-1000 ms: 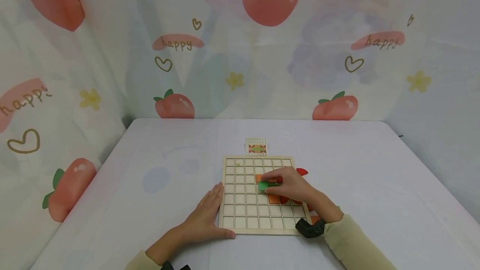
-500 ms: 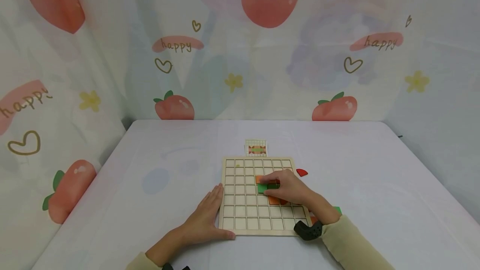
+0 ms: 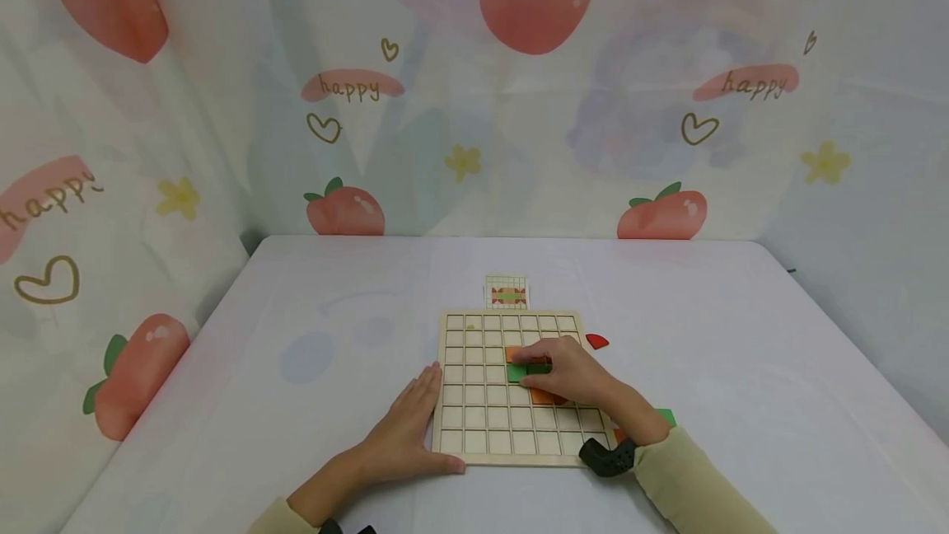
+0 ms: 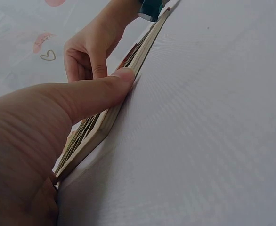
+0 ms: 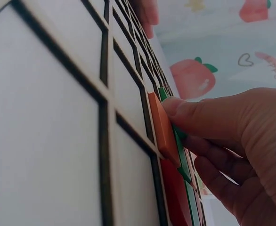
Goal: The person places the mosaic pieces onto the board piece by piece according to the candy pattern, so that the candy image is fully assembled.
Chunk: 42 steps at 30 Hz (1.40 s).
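A wooden grid board (image 3: pixel 474 417) lies flat on the table. My left hand (image 3: pixel 404 423) rests at its front-left corner, fingers extended along the left side and thumb along the front edge; in the left wrist view the thumb (image 4: pixel 102 92) touches that edge. Over the middle cells, my right hand (image 3: pixel 571 369) pinches a green square tile (image 3: pixel 516 372) between thumb and fingers. Orange tiles (image 3: pixel 542 396) sit in cells on either side of the green row. A red piece (image 5: pixel 175 193) shows beside an orange tile (image 5: pixel 165 132) in the right wrist view. My right hand hides part of the pattern.
A small pattern card (image 3: pixel 507 292) lies behind the board. To its right on the table are a red quarter-circle piece (image 3: pixel 596 341) and a green piece (image 3: pixel 667 417), partly covered by the right forearm. A printed curtain (image 3: pixel 519 122) surrounds the table.
My right hand has shifted slightly left and toward me, and the green tile now sits squarer with its cell. The left hand has stayed in place.
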### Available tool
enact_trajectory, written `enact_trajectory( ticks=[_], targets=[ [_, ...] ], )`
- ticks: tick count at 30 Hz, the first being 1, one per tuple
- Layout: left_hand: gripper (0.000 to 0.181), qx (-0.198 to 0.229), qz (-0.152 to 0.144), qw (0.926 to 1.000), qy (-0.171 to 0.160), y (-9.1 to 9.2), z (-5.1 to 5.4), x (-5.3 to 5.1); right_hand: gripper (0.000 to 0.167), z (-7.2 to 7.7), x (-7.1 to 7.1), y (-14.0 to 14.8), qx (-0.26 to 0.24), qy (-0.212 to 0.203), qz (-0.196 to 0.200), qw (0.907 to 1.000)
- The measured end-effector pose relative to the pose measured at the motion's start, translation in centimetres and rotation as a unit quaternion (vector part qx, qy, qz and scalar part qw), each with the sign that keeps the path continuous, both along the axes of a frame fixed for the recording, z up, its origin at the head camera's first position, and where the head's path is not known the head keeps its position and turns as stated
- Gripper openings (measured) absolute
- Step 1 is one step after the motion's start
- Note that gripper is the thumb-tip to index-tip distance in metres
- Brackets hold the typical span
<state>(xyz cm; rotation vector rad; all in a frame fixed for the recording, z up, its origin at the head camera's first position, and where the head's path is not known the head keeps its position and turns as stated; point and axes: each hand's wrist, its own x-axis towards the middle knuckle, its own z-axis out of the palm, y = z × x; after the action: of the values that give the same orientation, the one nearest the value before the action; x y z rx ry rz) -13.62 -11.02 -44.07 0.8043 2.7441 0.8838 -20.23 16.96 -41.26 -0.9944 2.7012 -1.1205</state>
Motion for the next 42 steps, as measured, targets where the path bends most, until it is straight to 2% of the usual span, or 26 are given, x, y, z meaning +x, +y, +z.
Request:
enact_trajectory(
  ticks=[7, 14, 18, 42],
  targets=[
    [0.125, -0.004, 0.002, 1.0, -0.002, -0.09, 0.0, 0.06, 0.029, -0.12, 0.02, -0.11, -0.002, 0.004, 0.004, 1.0],
    [0.124, -0.004, 0.002, 0.9999, 0.01, -0.14, 0.27, -0.13, 0.029, -0.05, -0.09, -0.26, 0.0, 0.011, 0.007, 0.9999],
    [0.125, -0.005, 0.007, 1.0, 0.004, -0.07, 0.35, -0.13, 0.029, 0.17, 0.01, -0.3, 0.004, 0.013, 0.002, 0.9999],
    [0.125, 0.001, 0.007, 1.0, -0.002, 0.11, -0.04, -0.06, 0.03, -0.27, 0.05, 0.0, 0.002, 0.019, -0.004, 0.9998]
  ],
)
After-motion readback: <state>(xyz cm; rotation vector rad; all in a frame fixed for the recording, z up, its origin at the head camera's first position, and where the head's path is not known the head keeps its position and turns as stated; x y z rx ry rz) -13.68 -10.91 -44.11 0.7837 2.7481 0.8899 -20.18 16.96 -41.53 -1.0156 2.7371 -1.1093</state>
